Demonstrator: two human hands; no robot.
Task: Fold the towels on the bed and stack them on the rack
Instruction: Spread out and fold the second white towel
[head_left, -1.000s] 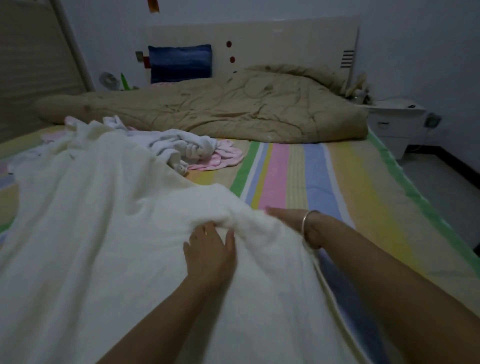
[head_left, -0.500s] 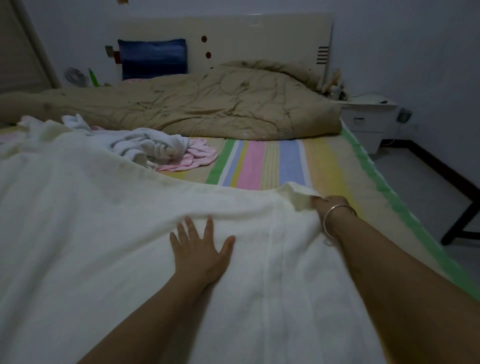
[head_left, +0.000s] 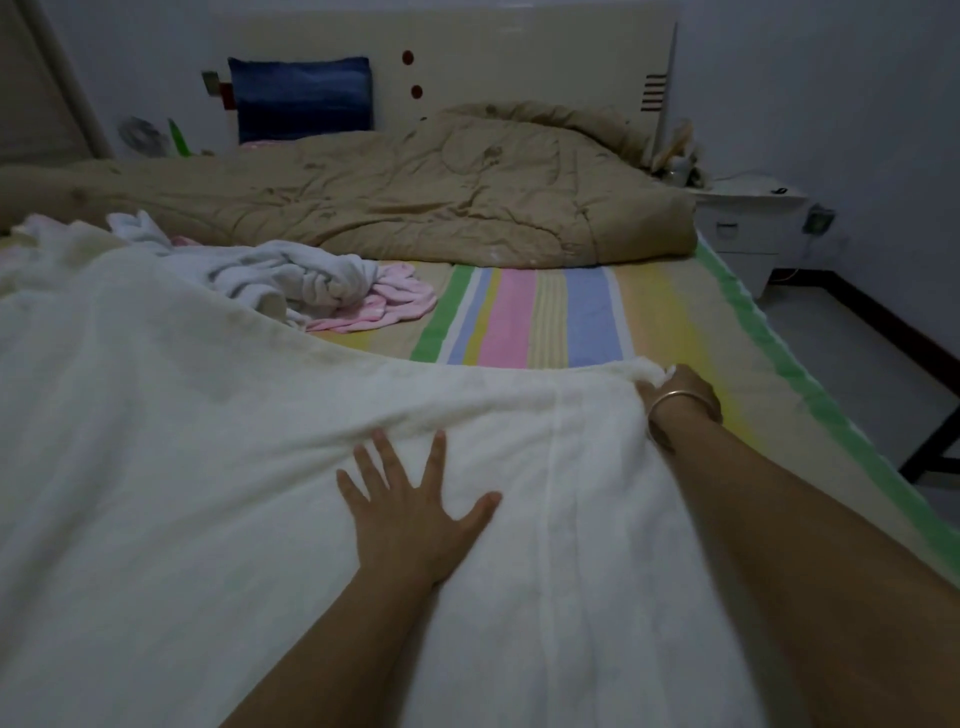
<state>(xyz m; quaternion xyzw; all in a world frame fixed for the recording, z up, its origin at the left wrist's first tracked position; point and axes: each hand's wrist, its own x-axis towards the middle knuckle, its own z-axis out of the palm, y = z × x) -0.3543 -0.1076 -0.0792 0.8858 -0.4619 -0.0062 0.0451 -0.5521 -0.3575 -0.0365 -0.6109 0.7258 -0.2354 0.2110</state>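
The white towel (head_left: 208, 467) lies spread over the near part of the bed (head_left: 587, 312), its far edge drawn out straighter than half a second ago. The left hand (head_left: 410, 514) still presses flat on it, fingers (head_left: 435, 457) spread wide. The right hand (head_left: 680, 389) grips the towel's far right corner, its fingers curled mostly out of sight.

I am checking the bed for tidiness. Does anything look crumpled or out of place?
Yes. A white towel and a pink towel lie crumpled in a heap beyond the big towel, unfolded. The big towel has a raised wrinkle just ahead of the flat left hand; the right hand grips its corner.
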